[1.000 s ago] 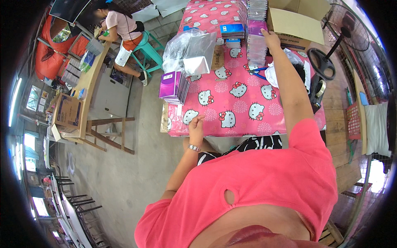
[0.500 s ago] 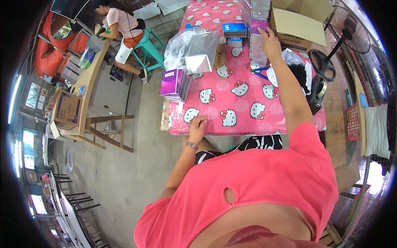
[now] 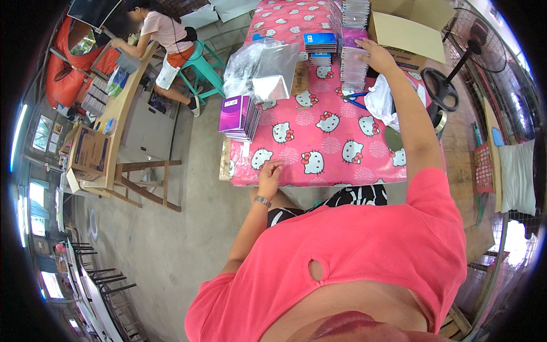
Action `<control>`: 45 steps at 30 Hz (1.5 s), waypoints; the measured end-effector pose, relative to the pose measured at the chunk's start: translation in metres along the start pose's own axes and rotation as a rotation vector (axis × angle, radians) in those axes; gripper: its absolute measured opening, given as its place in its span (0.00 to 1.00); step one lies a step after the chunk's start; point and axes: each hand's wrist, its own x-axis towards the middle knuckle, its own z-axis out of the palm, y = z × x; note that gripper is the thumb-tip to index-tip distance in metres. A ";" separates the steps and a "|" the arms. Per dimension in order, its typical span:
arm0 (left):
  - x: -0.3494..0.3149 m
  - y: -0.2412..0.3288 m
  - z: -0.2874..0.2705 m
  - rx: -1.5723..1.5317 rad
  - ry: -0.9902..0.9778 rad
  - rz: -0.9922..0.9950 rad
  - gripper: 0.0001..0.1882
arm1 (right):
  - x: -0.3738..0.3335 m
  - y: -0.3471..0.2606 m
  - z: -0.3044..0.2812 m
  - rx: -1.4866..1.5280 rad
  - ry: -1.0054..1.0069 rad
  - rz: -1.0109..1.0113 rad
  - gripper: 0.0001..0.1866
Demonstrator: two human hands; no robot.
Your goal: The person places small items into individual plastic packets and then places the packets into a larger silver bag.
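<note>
Nearest to us, our left hand [image 3: 269,172] rests on the front edge of the surface covered in a pink cartoon-cat cloth [image 3: 319,142], its fingers loosely curled and holding nothing. A little further in, to the left, sits a squared-off stack of purple booklets [image 3: 238,117], and beyond it a crumpled clear plastic bag [image 3: 259,65] with a silvery sheet. Our right hand [image 3: 376,54] reaches far across to a tall stack of clear-wrapped packs [image 3: 353,68], fingers spread flat against its top; we cannot tell whether they grip a pack or only press on it. Blue-handled scissors [image 3: 354,101] and a white crumpled cloth [image 3: 383,102] lie just beside that stack, an open brown cardboard box [image 3: 405,31] behind it. We judge the sorting to be midway: some piles stand finished, more packs wait further back. The box's inside is hidden, and the far stacks blur together. A seated person [image 3: 162,34] works at a separate wooden bench well apart.
</note>
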 end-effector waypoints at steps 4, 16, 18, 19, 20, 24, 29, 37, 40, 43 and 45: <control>-0.001 0.001 -0.002 0.006 0.011 0.000 0.07 | -0.009 -0.019 0.001 -0.025 0.022 0.083 0.26; -0.001 -0.006 -0.001 -0.053 0.003 -0.007 0.07 | -0.030 -0.020 0.000 0.122 0.015 0.116 0.38; -0.001 -0.007 0.002 -0.045 0.010 -0.002 0.07 | -0.042 -0.016 -0.003 0.148 0.140 0.134 0.39; 0.000 -0.007 0.004 -0.036 0.014 0.001 0.07 | -0.046 -0.012 -0.003 0.173 0.264 0.155 0.41; 0.002 -0.007 0.005 -0.038 0.014 0.004 0.07 | -0.044 -0.007 -0.003 0.170 0.265 0.154 0.41; 0.001 0.003 0.003 0.016 -0.015 0.024 0.07 | -0.042 -0.011 -0.001 0.346 0.298 0.266 0.42; -0.001 -0.007 -0.003 0.007 0.002 0.034 0.06 | -0.018 -0.044 -0.008 0.214 0.116 0.329 0.39; 0.003 0.001 0.004 -0.008 -0.022 0.020 0.06 | -0.013 0.013 0.022 0.058 0.102 0.161 0.37; -0.001 -0.005 -0.001 0.005 0.000 0.019 0.07 | -0.010 -0.009 0.015 0.152 0.100 0.109 0.35; -0.003 -0.003 -0.001 0.012 0.015 0.016 0.07 | -0.012 -0.028 0.011 0.218 0.086 0.300 0.37; -0.002 0.000 0.002 -0.012 0.004 -0.004 0.07 | -0.016 -0.027 0.016 0.214 0.147 0.304 0.41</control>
